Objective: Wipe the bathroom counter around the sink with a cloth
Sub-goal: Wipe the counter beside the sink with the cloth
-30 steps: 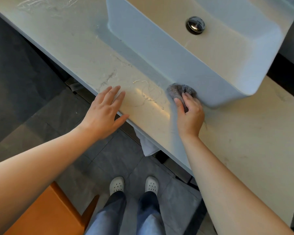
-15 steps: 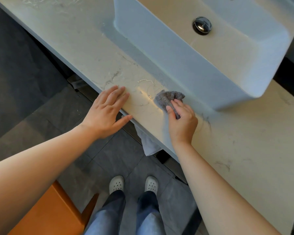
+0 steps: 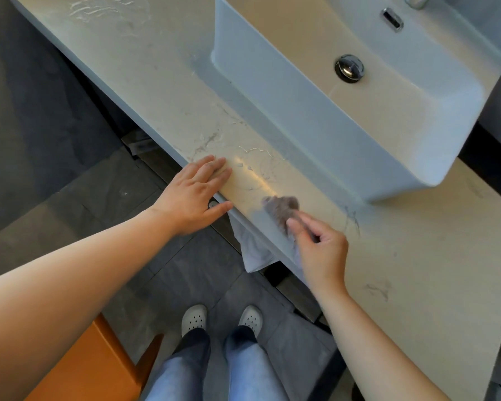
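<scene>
The left grip (image 3: 197,195) stays flat, fingers straight, on the surface (image 3: 156,82) edge in front of the sink (image 3: 301,120). The right grip (image 3: 320,250), pinching the grey cloth (image 3: 281,208), has dragged it from the sink's front wall out towards the near edge. That strip looks covered, so the stretch right of the sink likely remains.

Dark grey floor tiles (image 3: 70,183) spread left of and below the fingers (image 3: 211,172) of the left hand (image 3: 194,198). An orange wooden seat (image 3: 99,369) stands on them, well below those fingers. A white towel (image 3: 252,253) hangs just right of them.
</scene>
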Demonstrator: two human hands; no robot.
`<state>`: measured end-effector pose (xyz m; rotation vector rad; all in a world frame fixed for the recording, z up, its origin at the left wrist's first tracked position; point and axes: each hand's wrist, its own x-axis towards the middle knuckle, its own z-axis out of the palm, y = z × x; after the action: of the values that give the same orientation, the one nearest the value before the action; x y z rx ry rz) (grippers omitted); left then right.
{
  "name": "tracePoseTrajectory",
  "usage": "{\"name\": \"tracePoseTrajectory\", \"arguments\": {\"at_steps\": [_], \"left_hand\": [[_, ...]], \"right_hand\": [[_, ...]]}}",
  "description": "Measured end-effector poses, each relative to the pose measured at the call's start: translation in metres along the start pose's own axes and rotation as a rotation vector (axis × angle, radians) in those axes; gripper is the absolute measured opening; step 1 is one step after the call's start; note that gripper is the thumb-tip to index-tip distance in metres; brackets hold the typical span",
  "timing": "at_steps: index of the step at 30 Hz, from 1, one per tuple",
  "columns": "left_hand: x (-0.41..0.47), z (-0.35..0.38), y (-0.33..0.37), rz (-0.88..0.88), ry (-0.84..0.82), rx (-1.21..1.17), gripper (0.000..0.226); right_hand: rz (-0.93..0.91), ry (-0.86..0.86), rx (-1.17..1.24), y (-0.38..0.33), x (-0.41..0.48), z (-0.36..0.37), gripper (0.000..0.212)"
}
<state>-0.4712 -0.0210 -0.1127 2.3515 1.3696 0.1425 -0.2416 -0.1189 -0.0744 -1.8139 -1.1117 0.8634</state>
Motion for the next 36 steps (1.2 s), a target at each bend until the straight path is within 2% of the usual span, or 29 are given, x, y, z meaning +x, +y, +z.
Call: {"name": "tracePoseTrajectory", "arguments": {"at_steps": [2,4,8,10,15,18,21,23,31,36], "left_hand": [[0.000,0.001,-0.001,0.001,0.006,0.008,0.081],[0.000,0.001,-0.001,0.001,0.015,0.019,0.080],[0.000,0.004,0.001,-0.018,0.027,0.021,0.078],[0.000,0.006,0.003,-0.034,0.035,0.010,0.077],[0.002,0.009,0.006,-0.062,0.042,0.007,0.075],[0.001,0.009,0.008,-0.076,0.053,0.009,0.075],[0.001,0.008,0.013,-0.091,0.053,0.013,0.074],[0.001,0.007,0.014,-0.095,0.054,0.011,0.074],[0.006,-0.002,0.014,-0.122,0.109,-0.056,0.066],[0.007,-0.011,-0.002,-0.254,0.167,0.061,0.071]], "right_hand": [[-0.069,0.150,-0.026,-0.008,0.025,0.001,0.026],[-0.132,0.215,-0.116,-0.012,0.057,0.003,0.027],[-0.226,0.153,-0.350,0.002,0.103,0.019,0.031],[-0.276,0.173,-0.431,0.012,0.111,0.029,0.030],[-0.298,0.280,-0.421,0.014,0.119,0.045,0.028],[-0.349,0.227,-0.433,0.018,0.122,0.044,0.028],[-0.504,0.058,-0.446,0.022,0.131,0.041,0.028],[-0.549,0.008,-0.425,0.021,0.138,0.041,0.027],[-0.515,0.070,-0.391,0.019,0.134,0.047,0.024],[-0.508,0.039,-0.394,0.021,0.101,0.049,0.026]]}}
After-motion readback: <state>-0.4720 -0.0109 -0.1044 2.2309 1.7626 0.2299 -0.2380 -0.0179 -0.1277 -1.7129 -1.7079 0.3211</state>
